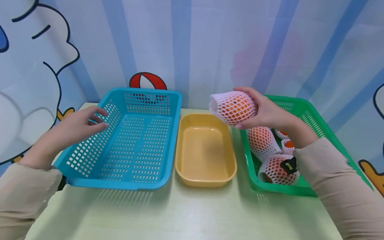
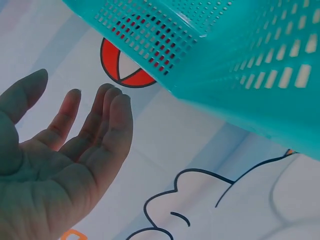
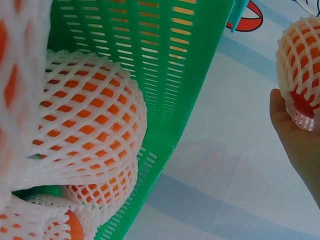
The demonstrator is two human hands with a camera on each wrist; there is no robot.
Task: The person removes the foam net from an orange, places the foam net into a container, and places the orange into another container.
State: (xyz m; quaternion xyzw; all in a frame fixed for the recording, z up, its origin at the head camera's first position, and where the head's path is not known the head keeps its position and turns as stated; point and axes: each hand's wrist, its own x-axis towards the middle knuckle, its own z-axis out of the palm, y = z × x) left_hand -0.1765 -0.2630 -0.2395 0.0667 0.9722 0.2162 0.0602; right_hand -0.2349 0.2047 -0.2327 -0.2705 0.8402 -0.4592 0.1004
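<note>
My right hand (image 1: 270, 111) grips an orange-coloured fruit in a white foam net (image 1: 235, 108), fingers over its top and thumb beneath. It is raised above the gap between the yellow tub (image 1: 205, 151) and the green basket (image 1: 249, 166). The right wrist view shows the same netted fruit (image 3: 301, 60) at its right edge. Relaxed and holding nothing, my left hand (image 1: 76, 126) hovers over the left side of the blue basket (image 1: 132, 146). In the left wrist view its fingers (image 2: 120, 115) are slightly bent and spread from the thumb.
Several more netted fruits (image 1: 261, 140) lie in the green basket, partly hidden by my right forearm. A black tag with a yellow mark (image 1: 289, 165) shows at the right cuff. Behind the pale table (image 1: 192, 213) hangs a striped cartoon curtain (image 1: 204, 50).
</note>
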